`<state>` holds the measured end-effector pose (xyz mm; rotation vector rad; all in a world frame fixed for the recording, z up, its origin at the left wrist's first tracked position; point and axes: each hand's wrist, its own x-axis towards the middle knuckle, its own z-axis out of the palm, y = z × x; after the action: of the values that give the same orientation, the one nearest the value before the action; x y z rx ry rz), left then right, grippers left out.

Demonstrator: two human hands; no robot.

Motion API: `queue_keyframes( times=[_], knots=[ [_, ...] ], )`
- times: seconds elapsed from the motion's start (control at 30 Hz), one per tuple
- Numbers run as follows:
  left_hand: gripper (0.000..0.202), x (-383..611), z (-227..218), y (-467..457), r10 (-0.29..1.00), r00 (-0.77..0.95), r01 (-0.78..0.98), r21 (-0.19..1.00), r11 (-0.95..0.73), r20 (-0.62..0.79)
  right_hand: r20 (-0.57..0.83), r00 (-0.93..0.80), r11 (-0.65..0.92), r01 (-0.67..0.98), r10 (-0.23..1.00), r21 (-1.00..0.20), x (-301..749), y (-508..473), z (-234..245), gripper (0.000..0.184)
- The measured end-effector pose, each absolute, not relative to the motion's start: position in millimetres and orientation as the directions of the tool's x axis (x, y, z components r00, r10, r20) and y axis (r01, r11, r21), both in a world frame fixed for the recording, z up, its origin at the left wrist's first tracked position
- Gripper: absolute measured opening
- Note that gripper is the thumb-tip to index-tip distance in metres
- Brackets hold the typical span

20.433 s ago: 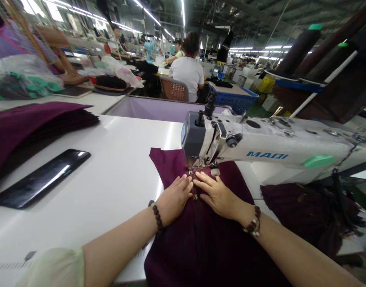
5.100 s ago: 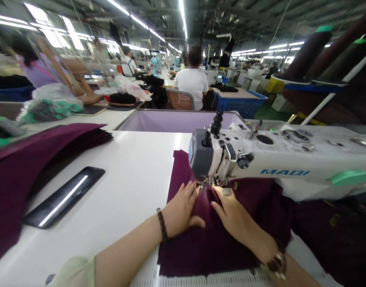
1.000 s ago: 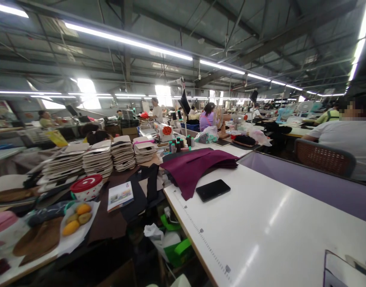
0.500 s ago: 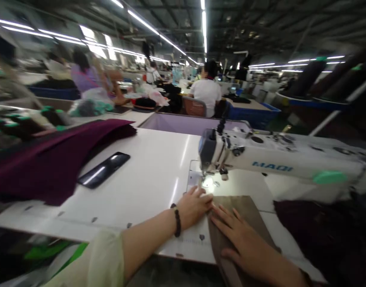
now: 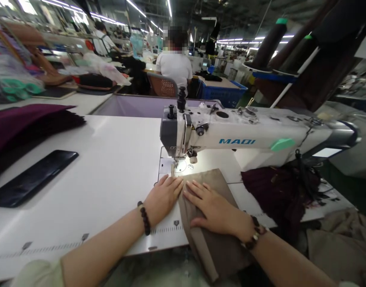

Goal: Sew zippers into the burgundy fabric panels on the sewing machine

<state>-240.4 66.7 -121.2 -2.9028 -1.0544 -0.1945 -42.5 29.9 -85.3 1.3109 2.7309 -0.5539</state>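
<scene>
Our 2 hands lie spread flat, neither pinching: right hand on taupe woven fabric panel, lower centre; left hand on white laminate table at panel's left edge. Panel's long axis runs from us towards steel presser foot; right hand nearer.

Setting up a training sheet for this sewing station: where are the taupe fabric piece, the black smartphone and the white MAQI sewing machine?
Taupe fabric piece (image 5: 213, 255): head view, on its lower middle.
Black smartphone (image 5: 33, 178): head view, on its glossy face.
White MAQI sewing machine (image 5: 237, 141): head view, on its arm, at the blue lettering.
</scene>
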Motion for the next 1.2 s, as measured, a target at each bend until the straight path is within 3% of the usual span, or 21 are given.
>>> queue_keyframes(
  times=[0.23,0.63,0.73,0.87,1.2],
  knots=[
    [0.033,-245,-113,84,0.727,0.68,0.728,0.029,-0.685,0.098,-0.123,-0.664,0.636,0.744,0.738,-0.205,-55,57,-90,0.077],
    [0.033,-248,-117,109,0.738,0.663,0.73,0.111,-0.674,0.126,-0.088,-0.636,0.622,0.77,0.767,-0.143,-59,81,-98,0.077],
    [0.025,-251,-110,75,0.673,0.716,0.65,0.175,-0.74,0.186,-0.049,-0.643,0.632,0.761,0.764,-0.146,-56,81,-103,0.073],
    [0.028,-255,-102,16,0.483,0.806,0.379,0.328,-0.865,0.343,-0.014,-0.681,0.671,0.725,0.732,-0.156,-52,82,-104,0.067],
    [0.035,-264,-110,-17,0.374,0.878,0.271,0.335,-0.902,0.298,-0.056,-0.747,0.721,0.656,0.662,-0.223,-52,80,-99,0.052]
  ],
)
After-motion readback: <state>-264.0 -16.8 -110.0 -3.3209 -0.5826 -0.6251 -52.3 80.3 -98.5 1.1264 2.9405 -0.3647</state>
